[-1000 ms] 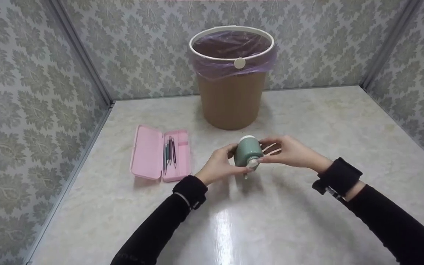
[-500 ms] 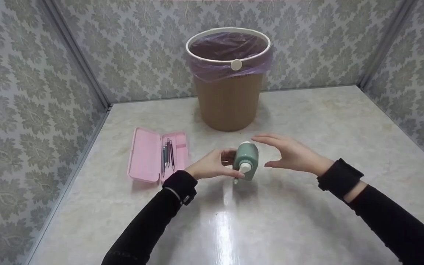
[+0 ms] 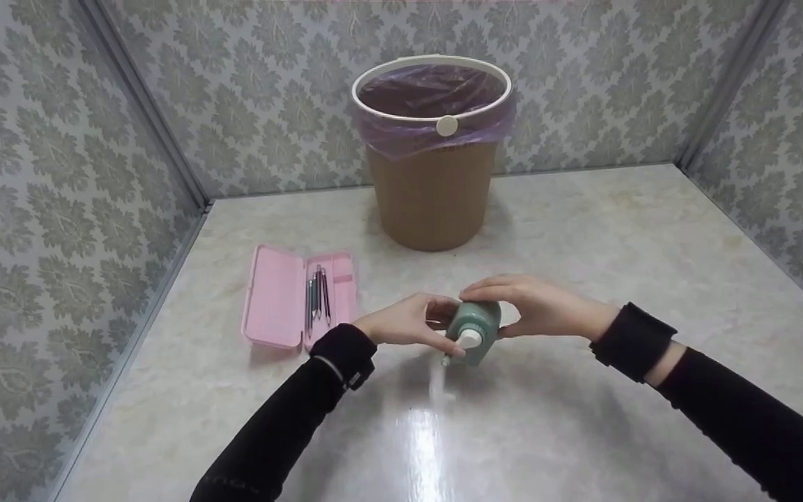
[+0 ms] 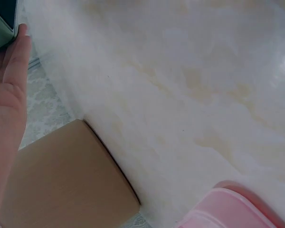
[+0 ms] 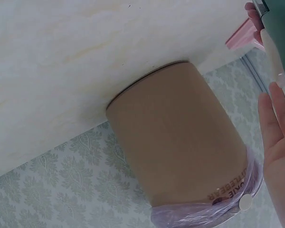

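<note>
A green pencil sharpener (image 3: 483,314) with a white crank is held tilted above the table between both hands, its crank side toward me. My left hand (image 3: 403,323) grips it from the left, thumb beside the crank. From the right, my right hand (image 3: 548,307) holds it with fingers over the top and thumb on the near side. Only a green edge and dark panel of the sharpener show at the corner of the left wrist view. The right wrist view catches part of its green body (image 5: 281,33) and pale end at the upper right.
An open pink pencil case (image 3: 274,296) with several pencils (image 3: 318,296) lies on the left of the table (image 3: 624,251). Behind the hands stands a brown bin (image 3: 433,199) with a purple liner (image 3: 401,139). Patterned walls (image 3: 269,90) border the table.
The right hand let go of the sharpener, stood off with spread fingers, then took hold of it again. The sharpener has shifted slightly and moved nearer to me, with the left hand still holding it.
</note>
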Available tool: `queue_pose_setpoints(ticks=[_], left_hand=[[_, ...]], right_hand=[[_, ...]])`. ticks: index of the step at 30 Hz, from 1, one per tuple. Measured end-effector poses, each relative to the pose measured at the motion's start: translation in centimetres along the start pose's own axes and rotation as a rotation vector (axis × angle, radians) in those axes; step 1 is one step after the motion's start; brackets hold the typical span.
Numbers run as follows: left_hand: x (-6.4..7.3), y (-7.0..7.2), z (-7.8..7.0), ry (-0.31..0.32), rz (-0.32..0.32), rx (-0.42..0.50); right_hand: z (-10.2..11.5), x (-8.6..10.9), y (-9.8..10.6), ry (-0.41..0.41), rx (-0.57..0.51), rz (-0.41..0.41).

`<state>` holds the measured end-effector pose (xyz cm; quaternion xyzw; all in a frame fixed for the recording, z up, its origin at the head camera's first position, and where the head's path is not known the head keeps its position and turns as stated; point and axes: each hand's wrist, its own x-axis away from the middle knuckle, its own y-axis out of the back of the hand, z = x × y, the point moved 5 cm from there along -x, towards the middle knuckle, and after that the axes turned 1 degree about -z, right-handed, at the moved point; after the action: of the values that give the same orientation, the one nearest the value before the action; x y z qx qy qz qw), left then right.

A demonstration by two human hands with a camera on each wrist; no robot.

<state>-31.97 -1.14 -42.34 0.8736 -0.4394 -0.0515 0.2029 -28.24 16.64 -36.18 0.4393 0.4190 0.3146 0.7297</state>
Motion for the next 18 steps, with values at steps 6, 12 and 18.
queue_pose_setpoints(ticks=[6,12,18], left_hand=[[0.2,-0.1,0.0,0.001,0.047,0.014],[0.8,0.4,-0.1,-0.013,0.011,-0.008],[1.3,0.5,-0.6,0.003,-0.122,-0.118]], right_hand=[[0.1,-0.2,-0.1,-0.005,0.016,0.012],[0.1,-0.4,0.0,-0.019,0.052,-0.033],[-0.2,-0.7,-0.3,-0.104,0.079,-0.037]])
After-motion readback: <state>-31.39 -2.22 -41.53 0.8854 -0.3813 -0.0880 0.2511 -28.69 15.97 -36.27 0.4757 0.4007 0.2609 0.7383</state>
